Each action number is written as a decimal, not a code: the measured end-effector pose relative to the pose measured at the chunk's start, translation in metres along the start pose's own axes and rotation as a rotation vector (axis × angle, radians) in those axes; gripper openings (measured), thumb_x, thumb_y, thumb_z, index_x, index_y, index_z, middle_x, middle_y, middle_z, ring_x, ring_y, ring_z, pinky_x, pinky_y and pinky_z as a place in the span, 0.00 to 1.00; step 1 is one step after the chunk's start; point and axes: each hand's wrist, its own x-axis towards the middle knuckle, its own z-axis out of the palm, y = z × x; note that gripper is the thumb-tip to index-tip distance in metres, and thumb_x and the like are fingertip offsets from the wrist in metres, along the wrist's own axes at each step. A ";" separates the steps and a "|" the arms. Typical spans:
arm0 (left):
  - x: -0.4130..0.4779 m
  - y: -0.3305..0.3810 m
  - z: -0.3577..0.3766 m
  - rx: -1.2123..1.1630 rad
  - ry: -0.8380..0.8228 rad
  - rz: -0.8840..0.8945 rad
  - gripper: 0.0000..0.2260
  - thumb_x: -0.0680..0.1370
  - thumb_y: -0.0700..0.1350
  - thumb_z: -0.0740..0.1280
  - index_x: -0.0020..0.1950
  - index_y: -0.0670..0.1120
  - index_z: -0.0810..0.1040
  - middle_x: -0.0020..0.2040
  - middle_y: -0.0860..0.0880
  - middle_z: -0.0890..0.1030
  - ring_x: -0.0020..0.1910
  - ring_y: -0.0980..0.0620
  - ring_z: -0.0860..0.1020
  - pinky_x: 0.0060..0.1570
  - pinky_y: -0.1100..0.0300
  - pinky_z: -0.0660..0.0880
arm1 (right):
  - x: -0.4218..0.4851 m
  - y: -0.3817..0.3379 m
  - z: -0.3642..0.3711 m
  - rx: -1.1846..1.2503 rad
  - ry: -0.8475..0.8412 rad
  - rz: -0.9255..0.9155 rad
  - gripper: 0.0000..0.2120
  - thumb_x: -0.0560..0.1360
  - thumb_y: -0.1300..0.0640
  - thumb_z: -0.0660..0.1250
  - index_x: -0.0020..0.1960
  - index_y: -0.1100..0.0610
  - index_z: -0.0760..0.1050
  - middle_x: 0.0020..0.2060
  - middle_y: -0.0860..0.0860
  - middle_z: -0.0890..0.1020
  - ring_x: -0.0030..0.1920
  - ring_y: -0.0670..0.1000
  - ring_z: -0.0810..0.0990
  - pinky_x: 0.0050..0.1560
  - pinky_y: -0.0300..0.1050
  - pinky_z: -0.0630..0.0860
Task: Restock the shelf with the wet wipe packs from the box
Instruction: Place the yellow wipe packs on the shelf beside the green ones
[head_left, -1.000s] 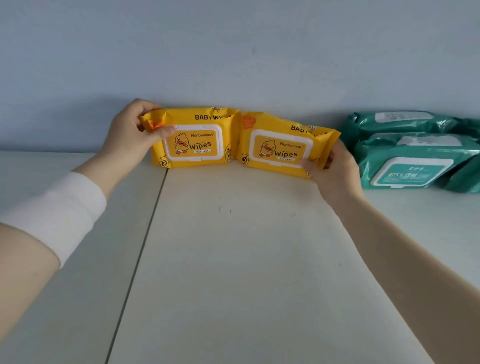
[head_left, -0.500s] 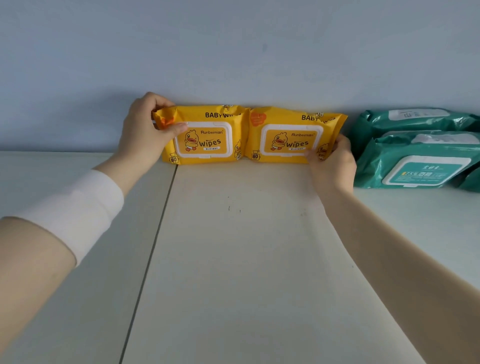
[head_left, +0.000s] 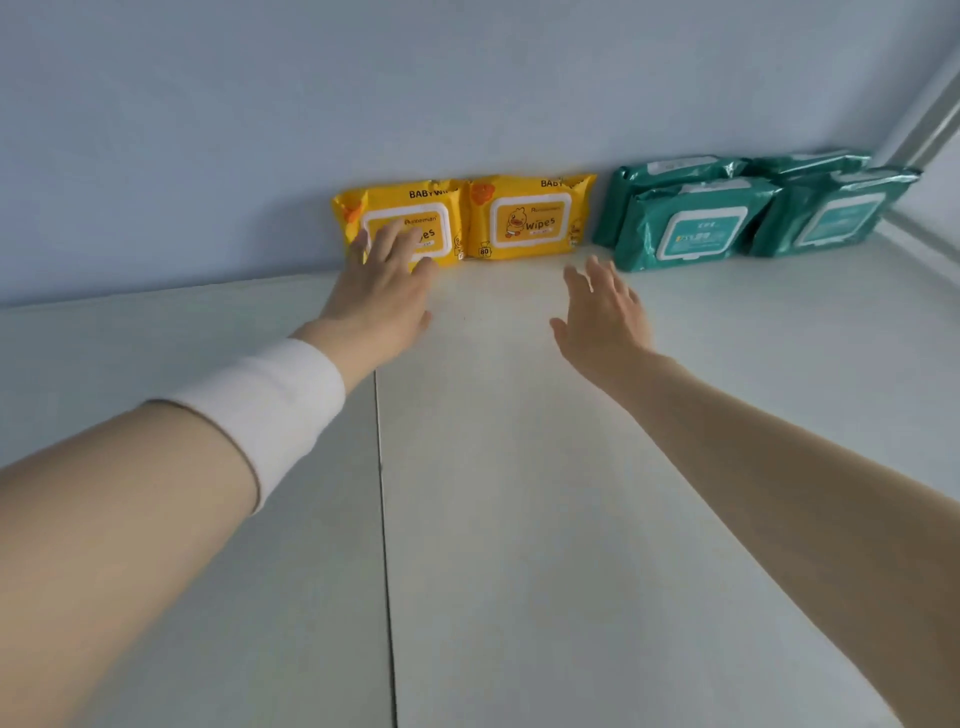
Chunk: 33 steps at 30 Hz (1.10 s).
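Note:
Two yellow baby wipe packs stand side by side against the blue back wall of the white shelf: the left pack and the right pack. My left hand is open, its fingertips in front of the left pack's white lid; whether they touch it I cannot tell. My right hand is open with fingers spread, hovering over the shelf just below and right of the right pack, holding nothing. The box is out of view.
Several teal wipe packs lean against the wall to the right of the yellow ones, reaching to a pack at the shelf's right corner. A seam runs front to back through the shelf board. A white band wraps my left wrist.
Both hands have let go of the yellow packs and pulled back toward me. The packs stay upright against the wall. The view has shifted, showing more teal packs.

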 end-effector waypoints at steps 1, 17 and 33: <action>-0.008 0.011 -0.007 0.070 -0.083 0.044 0.23 0.76 0.49 0.63 0.69 0.42 0.66 0.72 0.41 0.62 0.73 0.43 0.56 0.69 0.44 0.54 | -0.017 0.007 -0.006 -0.081 -0.019 -0.023 0.29 0.80 0.53 0.58 0.76 0.58 0.51 0.76 0.58 0.52 0.76 0.59 0.49 0.74 0.52 0.51; -0.058 0.416 -0.143 0.029 -0.111 0.568 0.18 0.79 0.50 0.58 0.67 0.46 0.69 0.65 0.43 0.73 0.63 0.42 0.71 0.59 0.51 0.68 | -0.323 0.303 -0.124 -0.321 -0.156 0.367 0.22 0.79 0.52 0.58 0.71 0.57 0.63 0.65 0.56 0.71 0.66 0.57 0.69 0.63 0.51 0.67; -0.108 0.753 0.018 0.065 -0.593 0.990 0.18 0.79 0.54 0.58 0.66 0.46 0.68 0.60 0.44 0.76 0.58 0.42 0.75 0.46 0.51 0.71 | -0.588 0.559 0.012 -0.118 -0.619 0.920 0.15 0.77 0.58 0.56 0.61 0.58 0.71 0.59 0.56 0.76 0.63 0.57 0.71 0.60 0.50 0.69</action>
